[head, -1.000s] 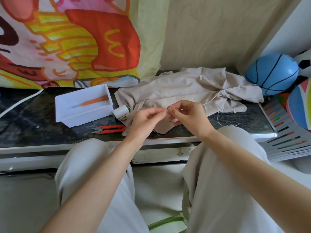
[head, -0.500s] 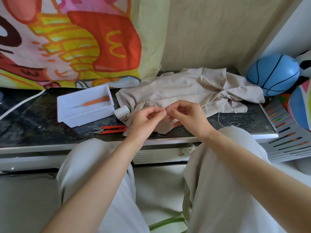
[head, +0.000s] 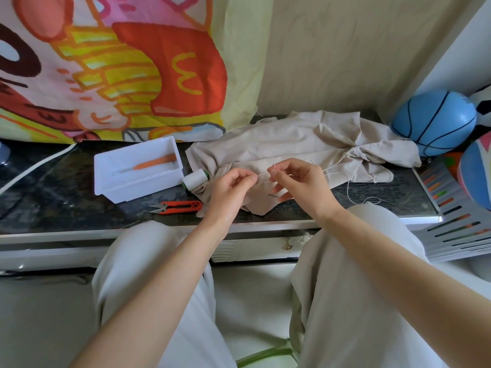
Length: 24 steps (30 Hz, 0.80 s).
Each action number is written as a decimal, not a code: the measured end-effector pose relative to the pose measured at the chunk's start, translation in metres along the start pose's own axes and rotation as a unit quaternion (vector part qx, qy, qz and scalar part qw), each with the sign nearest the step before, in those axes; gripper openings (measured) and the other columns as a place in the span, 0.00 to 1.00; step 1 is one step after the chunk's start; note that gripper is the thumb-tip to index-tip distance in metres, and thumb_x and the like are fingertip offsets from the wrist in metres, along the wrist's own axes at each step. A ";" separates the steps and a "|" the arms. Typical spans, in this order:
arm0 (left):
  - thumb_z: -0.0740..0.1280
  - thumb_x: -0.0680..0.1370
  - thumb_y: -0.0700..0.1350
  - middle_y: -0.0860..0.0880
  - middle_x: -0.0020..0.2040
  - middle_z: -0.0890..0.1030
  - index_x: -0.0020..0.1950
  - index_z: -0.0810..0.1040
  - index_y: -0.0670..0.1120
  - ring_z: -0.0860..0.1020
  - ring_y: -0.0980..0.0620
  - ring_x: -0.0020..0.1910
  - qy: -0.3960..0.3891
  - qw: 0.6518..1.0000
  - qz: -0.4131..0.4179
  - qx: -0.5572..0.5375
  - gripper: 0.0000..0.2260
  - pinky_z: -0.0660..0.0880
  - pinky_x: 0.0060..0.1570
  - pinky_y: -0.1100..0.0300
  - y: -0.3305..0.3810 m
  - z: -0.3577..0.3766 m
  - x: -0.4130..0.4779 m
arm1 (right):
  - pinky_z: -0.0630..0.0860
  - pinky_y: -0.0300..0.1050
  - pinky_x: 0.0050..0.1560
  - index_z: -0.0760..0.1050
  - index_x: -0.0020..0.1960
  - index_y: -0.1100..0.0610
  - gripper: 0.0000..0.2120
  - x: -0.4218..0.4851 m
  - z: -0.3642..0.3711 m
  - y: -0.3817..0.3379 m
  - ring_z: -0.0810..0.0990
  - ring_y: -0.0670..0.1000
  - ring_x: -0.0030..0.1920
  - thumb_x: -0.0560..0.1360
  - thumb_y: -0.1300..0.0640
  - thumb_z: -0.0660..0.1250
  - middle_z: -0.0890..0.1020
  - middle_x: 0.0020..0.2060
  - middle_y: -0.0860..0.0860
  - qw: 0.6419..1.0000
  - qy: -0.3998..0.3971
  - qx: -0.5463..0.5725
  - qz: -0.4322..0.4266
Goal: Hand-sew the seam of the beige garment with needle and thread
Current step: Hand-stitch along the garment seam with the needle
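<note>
**Item 1.** 2 legs in pale grey-beige trousers (head: 164,288), nearest the camera, with the knees at the front edge of a dark marbled tabletop (head: 66,203).

**Item 2.** Left hand (head: 229,188), held above the table's front edge. Thumb and forefinger were pinched on a thin white thread (head: 263,176), and the other fingers were curled in.

**Item 3.** Right hand (head: 297,181), just beside the left. Thumb and forefinger pinched the same thread, and the lower fingers were loosely extended. Whether a needle was held could not be told.

**Item 4.** Red thread snips (head: 178,207), flat on the tabletop, left of the left hand.

**Item 5.** White thread spool with a green end (head: 195,179), behind the snips, touching the garment's left edge.

**Item 6.** White rectangular plastic tray (head: 143,185), left of the spool, holding 1 orange-handled tool (head: 154,163).

**Item 7.** Crumpled beige fabric garment (head: 279,144), lying on the tabletop beneath and behind both hands. A loose white strand (head: 356,200) trailed on the table to its right.

**Item 8.** Grey slotted plastic basket (head: 457,221), at the table's right end.

**Item 9.** Blue ball with black basketball lines (head: 433,123), behind the basket.

**Item 10.** Colourful cartoon-printed cloth (head: 106,67), hanging at rear left beside a beige wood-grain wall panel (head: 332,49).
</note>
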<state>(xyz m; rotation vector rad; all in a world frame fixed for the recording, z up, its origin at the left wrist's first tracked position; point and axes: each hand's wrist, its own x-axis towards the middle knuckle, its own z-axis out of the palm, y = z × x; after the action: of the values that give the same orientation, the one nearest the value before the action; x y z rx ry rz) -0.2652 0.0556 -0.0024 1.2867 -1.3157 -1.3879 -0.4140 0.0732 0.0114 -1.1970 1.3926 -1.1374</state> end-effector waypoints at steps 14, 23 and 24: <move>0.63 0.78 0.41 0.50 0.39 0.72 0.40 0.74 0.47 0.70 0.54 0.41 0.084 0.996 -0.041 -0.009 0.07 0.69 0.49 0.60 -0.005 -0.004 0.005 | 0.75 0.35 0.29 0.77 0.43 0.58 0.05 -0.002 0.000 -0.004 0.78 0.44 0.29 0.77 0.63 0.65 0.79 0.37 0.52 1.000 0.014 0.002 0.006; 0.69 0.76 0.43 0.55 0.42 0.76 0.49 0.81 0.50 0.74 0.65 0.43 -0.003 0.991 0.097 0.096 0.04 0.69 0.46 0.73 0.000 0.001 -0.005 | 0.76 0.36 0.30 0.78 0.42 0.56 0.05 -0.001 0.001 0.000 0.77 0.46 0.32 0.77 0.61 0.66 0.79 0.35 0.51 1.000 -0.002 -0.026 0.001; 0.70 0.76 0.43 0.56 0.41 0.75 0.48 0.81 0.50 0.74 0.67 0.42 -0.001 0.989 0.102 0.111 0.03 0.69 0.45 0.74 -0.001 0.002 -0.005 | 0.75 0.36 0.29 0.78 0.43 0.56 0.05 -0.001 0.001 -0.001 0.78 0.46 0.31 0.77 0.61 0.66 0.79 0.36 0.51 1.000 -0.004 -0.028 0.000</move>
<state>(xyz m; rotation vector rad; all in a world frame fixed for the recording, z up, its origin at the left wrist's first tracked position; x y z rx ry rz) -0.2662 0.0608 -0.0024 1.2532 -1.5904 -1.1270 -0.4128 0.0740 0.0118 -1.2404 1.4255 -1.0994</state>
